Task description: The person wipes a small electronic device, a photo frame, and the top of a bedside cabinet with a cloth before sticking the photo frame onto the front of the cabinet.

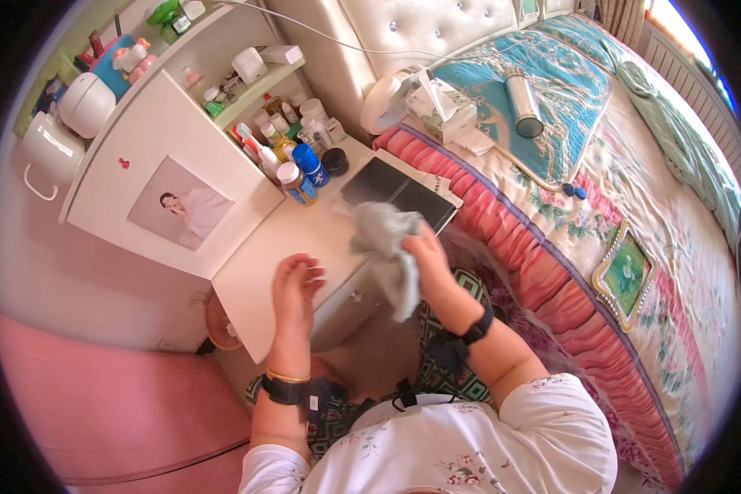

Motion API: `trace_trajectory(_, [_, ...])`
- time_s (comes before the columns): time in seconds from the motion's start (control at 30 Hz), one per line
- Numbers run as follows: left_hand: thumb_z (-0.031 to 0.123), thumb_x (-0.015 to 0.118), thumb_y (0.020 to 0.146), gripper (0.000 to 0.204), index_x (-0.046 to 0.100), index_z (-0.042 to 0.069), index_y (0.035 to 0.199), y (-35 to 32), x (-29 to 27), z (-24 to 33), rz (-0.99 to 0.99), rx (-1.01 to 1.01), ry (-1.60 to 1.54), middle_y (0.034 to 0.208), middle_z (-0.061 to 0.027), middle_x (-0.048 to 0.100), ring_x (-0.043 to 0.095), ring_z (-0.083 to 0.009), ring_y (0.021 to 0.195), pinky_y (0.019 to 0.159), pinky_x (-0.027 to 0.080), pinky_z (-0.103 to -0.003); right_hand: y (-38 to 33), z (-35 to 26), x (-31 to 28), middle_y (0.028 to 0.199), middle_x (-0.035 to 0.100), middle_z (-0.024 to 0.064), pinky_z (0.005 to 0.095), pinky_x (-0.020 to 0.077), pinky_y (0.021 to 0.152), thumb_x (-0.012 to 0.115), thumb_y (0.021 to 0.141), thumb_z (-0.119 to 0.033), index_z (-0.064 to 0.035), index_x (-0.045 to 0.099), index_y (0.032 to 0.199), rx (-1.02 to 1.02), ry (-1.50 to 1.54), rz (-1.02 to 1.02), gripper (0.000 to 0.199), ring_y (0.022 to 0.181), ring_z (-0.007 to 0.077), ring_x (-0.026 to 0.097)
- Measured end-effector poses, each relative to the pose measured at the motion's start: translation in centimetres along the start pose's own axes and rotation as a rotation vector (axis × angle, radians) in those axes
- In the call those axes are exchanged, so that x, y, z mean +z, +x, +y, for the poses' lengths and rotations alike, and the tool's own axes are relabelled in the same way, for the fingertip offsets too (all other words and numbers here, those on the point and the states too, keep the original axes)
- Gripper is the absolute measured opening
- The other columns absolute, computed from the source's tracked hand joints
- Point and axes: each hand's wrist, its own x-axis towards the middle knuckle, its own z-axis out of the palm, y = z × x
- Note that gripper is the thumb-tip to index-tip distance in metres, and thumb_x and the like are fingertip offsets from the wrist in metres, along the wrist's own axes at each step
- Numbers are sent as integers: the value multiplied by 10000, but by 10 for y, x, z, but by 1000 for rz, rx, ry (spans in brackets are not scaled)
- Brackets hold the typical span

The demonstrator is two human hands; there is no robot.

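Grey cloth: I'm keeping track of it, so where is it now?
Near the middle of the head view, the grey cloth is in the right hand, pictured just below the black flat case.

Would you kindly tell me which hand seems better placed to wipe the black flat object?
Probably the right hand: it holds the grey cloth close to the black flat object, while the left hand, apparently empty, is farther away.

The left forearm (280,426) is extended forward, and the left hand (297,284) is held raised, its fingers loosely bent. The right forearm (502,358) is angled inward, and the right hand (424,253) is clenched in a grip, held apart from the left.
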Motion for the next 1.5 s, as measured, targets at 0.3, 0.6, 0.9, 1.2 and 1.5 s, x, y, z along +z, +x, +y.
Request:
trace_trajectory(0.3, [119,534,839,240,471,20,1047,-3,104,-50,-155,-113,221,922,-74,551,574,-177,787,670,479,-280,-10,-40,-102,760,591,130,355,474,497,421,830,-371,-19,531,980,5,560,532,398,588,258,568])
trace_trajectory(0.6, [145,673,729,510,391,-2,1128,14,135,-62,160,-9,156,1059,-109,456,488,-200,923,740,436,-316,-12,-40,-99,753,595,133,366,468,493,410,839,-368,-10,530,994,91,494,377,407,580,270,567])
trace_trajectory(0.9, [86,704,620,790,269,-72,1261,33,99,-73,208,18,244,1150,-201,451,474,-265,1023,831,416,-355,-15,-43,-94,797,607,128,347,486,526,414,843,-355,-6,527,1019,62,446,355,406,634,260,585])
trace_trajectory(1.2, [-25,446,692,391,510,-66,1075,-48,-42,-12,-45,-201,-183,939,-101,594,573,-176,843,769,471,-297,8,-28,-46,848,570,58,265,447,651,435,858,-284,-42,521,1064,265,190,194,329,737,158,541])
trace_trajectory(1.5, [-3,489,728,355,476,-66,1077,-103,-97,-30,340,-31,-385,1003,-137,569,577,-243,900,774,491,-384,119,26,-26,1130,501,139,427,411,815,586,759,-331,-110,507,1126,-518,-1725,53,435,991,348,483])
